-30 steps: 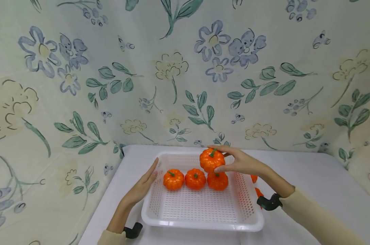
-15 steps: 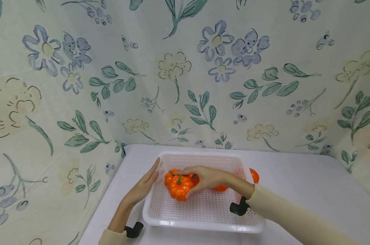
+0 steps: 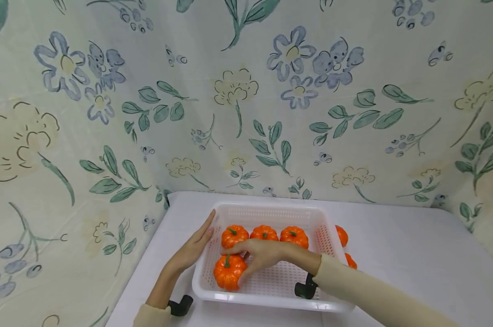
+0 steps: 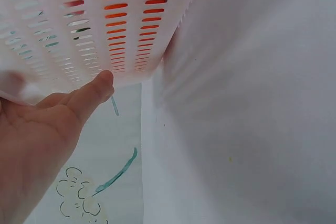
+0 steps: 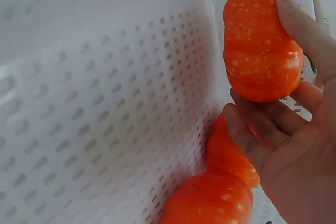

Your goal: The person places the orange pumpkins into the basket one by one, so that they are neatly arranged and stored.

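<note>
In the head view, my right hand [image 3: 263, 255] grips an orange pumpkin [image 3: 229, 273] with a green stem at the front left corner of a white perforated basket [image 3: 271, 297]. Thumb and fingers hold its two sides in the right wrist view, where the gripped pumpkin [image 5: 262, 45] shows its speckled skin. Behind the hand, a row of three more pumpkins [image 3: 294, 237] sits inside the basket. My left hand [image 3: 191, 249] lies with straight fingers along the basket's left side. In the left wrist view, the left hand's fingers [image 4: 97, 93] touch the perforated wall [image 4: 94, 30].
Right of the basket, two orange pumpkins [image 3: 342, 235] are partly hidden behind its wall. A white cloth covers the table [image 3: 401, 259]. A floral curtain [image 3: 246, 100] hangs behind and along the left side.
My right hand has carried the pumpkin from above the right end of the row to the left, then down and forward to the basket's front left corner. The left hand has stayed put.
</note>
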Demonstrator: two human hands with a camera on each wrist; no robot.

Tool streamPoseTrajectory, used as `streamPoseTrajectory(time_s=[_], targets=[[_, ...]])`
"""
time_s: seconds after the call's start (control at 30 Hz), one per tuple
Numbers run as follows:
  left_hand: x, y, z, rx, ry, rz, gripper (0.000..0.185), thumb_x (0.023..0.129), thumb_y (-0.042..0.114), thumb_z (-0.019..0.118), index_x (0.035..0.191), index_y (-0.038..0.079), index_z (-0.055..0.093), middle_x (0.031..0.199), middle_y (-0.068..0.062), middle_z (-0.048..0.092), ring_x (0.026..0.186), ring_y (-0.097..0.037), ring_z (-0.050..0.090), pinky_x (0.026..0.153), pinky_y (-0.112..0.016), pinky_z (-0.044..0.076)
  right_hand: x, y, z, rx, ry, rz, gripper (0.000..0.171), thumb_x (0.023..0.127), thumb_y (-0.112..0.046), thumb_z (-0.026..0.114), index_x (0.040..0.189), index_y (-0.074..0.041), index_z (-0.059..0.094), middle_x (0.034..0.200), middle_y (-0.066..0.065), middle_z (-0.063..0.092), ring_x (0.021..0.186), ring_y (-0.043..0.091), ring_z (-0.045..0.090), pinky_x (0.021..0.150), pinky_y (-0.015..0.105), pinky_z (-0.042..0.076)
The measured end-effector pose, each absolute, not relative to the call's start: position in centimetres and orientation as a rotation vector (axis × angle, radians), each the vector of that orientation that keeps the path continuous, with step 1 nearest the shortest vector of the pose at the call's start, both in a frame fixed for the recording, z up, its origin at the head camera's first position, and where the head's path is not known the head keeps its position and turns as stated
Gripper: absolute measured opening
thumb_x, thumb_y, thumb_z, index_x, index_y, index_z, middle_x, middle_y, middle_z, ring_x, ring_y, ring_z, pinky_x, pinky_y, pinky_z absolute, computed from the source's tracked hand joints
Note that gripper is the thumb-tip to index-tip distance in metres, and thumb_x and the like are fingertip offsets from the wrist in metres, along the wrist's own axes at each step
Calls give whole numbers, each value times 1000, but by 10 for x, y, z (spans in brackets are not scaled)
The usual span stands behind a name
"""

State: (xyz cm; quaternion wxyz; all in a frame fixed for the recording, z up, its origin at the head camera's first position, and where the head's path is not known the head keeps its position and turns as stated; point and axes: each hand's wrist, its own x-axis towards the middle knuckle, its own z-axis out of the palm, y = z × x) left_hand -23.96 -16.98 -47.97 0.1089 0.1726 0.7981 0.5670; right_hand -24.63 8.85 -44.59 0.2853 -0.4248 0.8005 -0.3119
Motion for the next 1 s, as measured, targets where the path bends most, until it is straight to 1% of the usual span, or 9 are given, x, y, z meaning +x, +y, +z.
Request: streamPoseTrajectory(time_s=[0.17, 0.37, 0.5, 0.57, 0.67, 0.73, 0.83, 0.93, 1.0], targets=[[-240, -168, -479, 505, 2346, 1666, 58, 115, 30, 33, 168, 30, 9, 176, -2, 8, 161, -33, 15, 125, -58, 28, -244, 89, -450, -1150, 2158, -788, 78, 83, -33, 88, 153, -23, 53, 153, -10, 55, 118, -4, 56, 102, 21, 53], [-241, -167, -481, 515, 2357, 1650, 59, 114, 33, 33, 168, 33, 8, 176, -2, 8, 161, -34, 16, 122, -57, 32, -244, 91, -452, -1116, 2146, -798, 76, 83, -28, 89, 151, -24, 55, 150, -9, 57, 119, -3, 56, 103, 21, 52], [-242, -167, -482, 524, 2362, 1647, 59, 114, 33, 33, 168, 32, 8, 176, -2, 7, 161, -33, 14, 122, -56, 30, -246, 92, -457, -1138, 2158, -771, 76, 82, -29, 89, 151, -27, 55, 151, -10, 56, 116, -2, 55, 103, 22, 51], [-241, -167, -482, 522, 2363, 1650, 59, 114, 33, 33, 168, 31, 8, 176, -2, 7, 161, -32, 12, 125, -56, 25, -247, 92, -458, -1157, 2160, -759, 77, 83, -30, 89, 151, -27, 54, 150, -10, 56, 112, -2, 54, 101, 21, 51], [-241, -166, -480, 512, 2366, 1649, 59, 114, 33, 33, 168, 31, 8, 176, -2, 7, 161, -31, 11, 125, -57, 24, -248, 92, -457, -1169, 2162, -740, 78, 82, -30, 89, 152, -27, 53, 151, -10, 56, 109, -1, 53, 98, 19, 51], [-241, -166, -479, 508, 2367, 1648, 59, 114, 32, 33, 168, 31, 8, 176, -2, 7, 161, -32, 11, 126, -58, 23, -247, 92, -455, -1182, 2170, -716, 80, 82, -31, 89, 153, -25, 52, 152, -9, 55, 111, -1, 54, 100, 20, 51], [-241, -165, -479, 506, 2367, 1649, 59, 114, 32, 33, 168, 31, 8, 176, -2, 7, 161, -31, 11, 126, -58, 22, -245, 94, -448, -1182, 2200, -660, 85, 82, -35, 89, 155, -21, 49, 150, -7, 57, 118, -1, 55, 106, 23, 51], [-240, -166, -479, 502, 2372, 1655, 59, 114, 32, 33, 168, 30, 9, 176, -1, 7, 162, -30, 9, 128, -57, 18, -244, 99, -438, -1177, 2224, -634, 85, 84, -39, 87, 156, -17, 47, 144, -7, 62, 122, 2, 58, 108, 25, 51], [-240, -167, -479, 502, 2371, 1661, 59, 114, 32, 33, 168, 29, 9, 176, -2, 7, 162, -30, 10, 127, -57, 19, -243, 105, -430, -1164, 2227, -654, 83, 85, -38, 85, 156, -17, 47, 141, -5, 65, 123, 6, 61, 108, 28, 52]])
